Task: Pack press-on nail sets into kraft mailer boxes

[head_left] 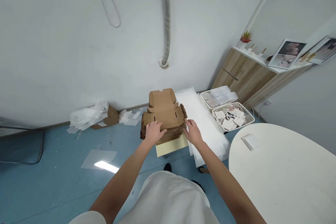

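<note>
A stack of unfolded brown cardboard box blanks (165, 113) sits in front of me, its flaps spread and its edges uneven. My left hand (154, 132) is at the front left of the stack, fingers bent over the cardboard and thumb pointing right. At the right front edge, my right hand (193, 133) has its fingers closed on the side of the top blank. Both hands touch the cardboard; the undersides of the fingers are hidden. A pale yellow surface (172, 146) shows beneath the stack.
White sheets (203, 122) lie right of the stack. Beyond them are a basket of wrapped packs (219, 96) and a basket of printed cards (233, 116). A round white table (283, 171) stands at right. Plastic wrap (89, 117) and a carton (111, 117) lie by the wall.
</note>
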Motion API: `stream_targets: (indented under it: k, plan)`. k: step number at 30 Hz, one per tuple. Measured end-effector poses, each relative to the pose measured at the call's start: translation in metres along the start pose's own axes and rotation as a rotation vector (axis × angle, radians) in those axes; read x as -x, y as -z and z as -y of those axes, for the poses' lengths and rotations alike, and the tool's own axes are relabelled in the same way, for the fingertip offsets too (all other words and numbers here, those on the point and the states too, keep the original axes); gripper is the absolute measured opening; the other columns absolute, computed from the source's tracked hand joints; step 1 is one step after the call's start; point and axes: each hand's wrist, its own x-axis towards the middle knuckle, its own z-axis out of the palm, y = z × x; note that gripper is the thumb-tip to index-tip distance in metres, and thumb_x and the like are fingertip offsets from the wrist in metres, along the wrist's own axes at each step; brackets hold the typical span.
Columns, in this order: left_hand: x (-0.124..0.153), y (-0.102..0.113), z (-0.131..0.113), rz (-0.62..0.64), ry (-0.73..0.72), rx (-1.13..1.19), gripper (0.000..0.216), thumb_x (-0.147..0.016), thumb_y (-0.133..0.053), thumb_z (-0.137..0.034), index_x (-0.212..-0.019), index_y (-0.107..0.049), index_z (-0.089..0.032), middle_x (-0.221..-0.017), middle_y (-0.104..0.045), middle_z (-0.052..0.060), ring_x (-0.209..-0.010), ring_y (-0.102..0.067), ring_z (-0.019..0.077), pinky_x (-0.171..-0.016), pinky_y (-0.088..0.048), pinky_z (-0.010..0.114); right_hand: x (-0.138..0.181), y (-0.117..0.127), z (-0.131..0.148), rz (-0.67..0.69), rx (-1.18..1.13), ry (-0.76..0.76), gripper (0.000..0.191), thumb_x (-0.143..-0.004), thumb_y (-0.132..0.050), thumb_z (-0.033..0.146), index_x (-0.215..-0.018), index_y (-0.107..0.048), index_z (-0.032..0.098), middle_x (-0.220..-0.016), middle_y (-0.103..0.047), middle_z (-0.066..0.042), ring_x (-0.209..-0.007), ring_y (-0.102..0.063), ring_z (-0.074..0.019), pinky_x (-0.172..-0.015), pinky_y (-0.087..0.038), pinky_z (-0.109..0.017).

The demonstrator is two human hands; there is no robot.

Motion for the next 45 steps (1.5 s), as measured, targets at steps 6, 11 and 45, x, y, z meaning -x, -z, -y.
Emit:
stream_targets:
  k: [6, 11, 45]
  plan:
    - [-0.01, 0.003, 0.02, 0.137, -0.037, 0.061, 0.039, -0.071, -0.052, -0.047, -0.1, -0.059, -0.021, -0.101, -0.06, 0.011, -0.095, -0.054, 0.0285, -0.075, -0.04, 0.036, -0.048, 0.005, 0.031, -0.04, 0.315, -0.137, 0.047, -0.076, -0.05, 0.025, -0.121, -0.039, 0.016, -0.103, -0.051, -0.013, -0.092, -0.046, -0.0253, -0.074, -0.036, -0.036]
    - [-0.01, 0.004, 0.03, 0.149, -0.057, 0.164, 0.038, -0.071, -0.052, -0.046, -0.097, -0.06, -0.019, -0.098, -0.061, 0.012, -0.092, -0.056, 0.0276, -0.068, -0.042, 0.033, -0.067, 0.006, 0.04, 0.014, 0.402, -0.222, 0.02, -0.076, -0.051, 0.025, -0.095, -0.052, 0.017, -0.092, -0.057, -0.011, -0.089, -0.05, -0.0236, -0.073, -0.032, -0.034]
    - [-0.001, 0.007, 0.023, -0.155, -0.204, 0.279, 0.032, -0.085, -0.033, -0.04, -0.095, -0.056, -0.021, -0.097, -0.058, 0.01, -0.095, -0.051, 0.0239, -0.084, -0.035, 0.038, -0.071, 0.055, 0.061, -0.07, -0.738, -0.365, 0.031, -0.076, -0.043, 0.032, -0.104, -0.045, 0.021, -0.075, -0.058, 0.0, -0.055, -0.06, -0.0111, -0.052, -0.048, -0.024]
